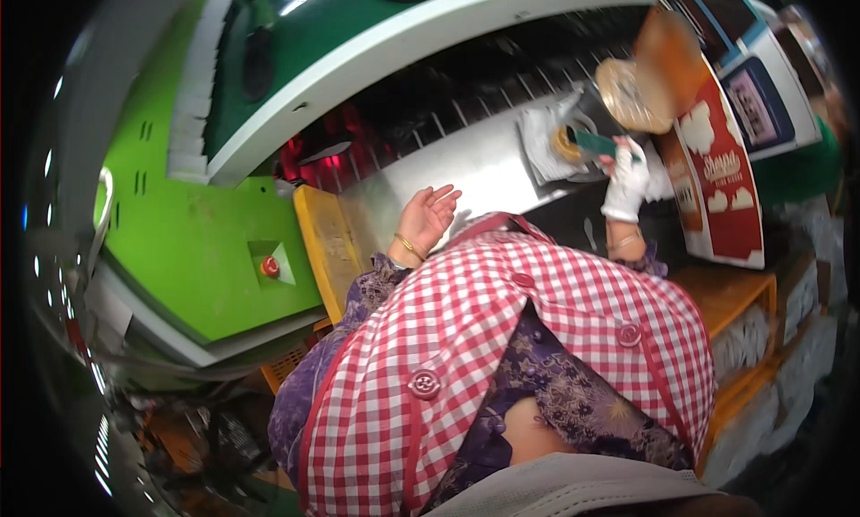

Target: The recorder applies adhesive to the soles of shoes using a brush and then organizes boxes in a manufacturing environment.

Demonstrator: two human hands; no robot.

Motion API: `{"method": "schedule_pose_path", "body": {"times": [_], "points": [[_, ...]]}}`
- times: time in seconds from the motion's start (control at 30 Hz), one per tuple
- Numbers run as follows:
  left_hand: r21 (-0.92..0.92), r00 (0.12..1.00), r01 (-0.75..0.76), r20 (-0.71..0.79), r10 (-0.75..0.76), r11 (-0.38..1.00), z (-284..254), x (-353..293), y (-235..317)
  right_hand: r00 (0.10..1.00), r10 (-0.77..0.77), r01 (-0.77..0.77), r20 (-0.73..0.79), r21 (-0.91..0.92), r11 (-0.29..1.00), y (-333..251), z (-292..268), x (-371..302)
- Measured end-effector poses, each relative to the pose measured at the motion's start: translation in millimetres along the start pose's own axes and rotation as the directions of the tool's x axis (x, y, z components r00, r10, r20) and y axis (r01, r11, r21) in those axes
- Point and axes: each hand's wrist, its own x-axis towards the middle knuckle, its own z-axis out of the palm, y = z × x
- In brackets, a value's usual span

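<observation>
Bare metal chute (466,163); wrappers (548,139) at right.

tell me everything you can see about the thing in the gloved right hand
The right hand, in a white glove, pinches a flat dark-green strip, like a card or handle, lying roughly level. Its far end reaches a round tan disc on a white cloth spread on the metal table. Finer details are blurred.

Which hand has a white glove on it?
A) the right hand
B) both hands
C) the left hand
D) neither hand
A: the right hand wears a white glove and grips a dark green flat thing, while the left hand is bare, with only a thin bangle at the wrist, its fingers spread open over the shiny metal surface.
</observation>
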Motion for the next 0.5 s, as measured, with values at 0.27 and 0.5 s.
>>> {"method": "schedule_pose_path", "body": {"times": [0.27, 0.5], "points": [[0.251, 0.995, -0.018, 0.097, -0.007, 0.968, 6, 2, -16, 0.996, 0.066, -0.041, 0.061, -0.343, 0.939, 32, -10, 14], [0.36, 0.985, 0.151, 0.022, -0.17, 0.92, 2, 7, -38, 0.983, 0.184, -0.182, -0.03, -0.363, 0.914, 79, -12, 17]]}}
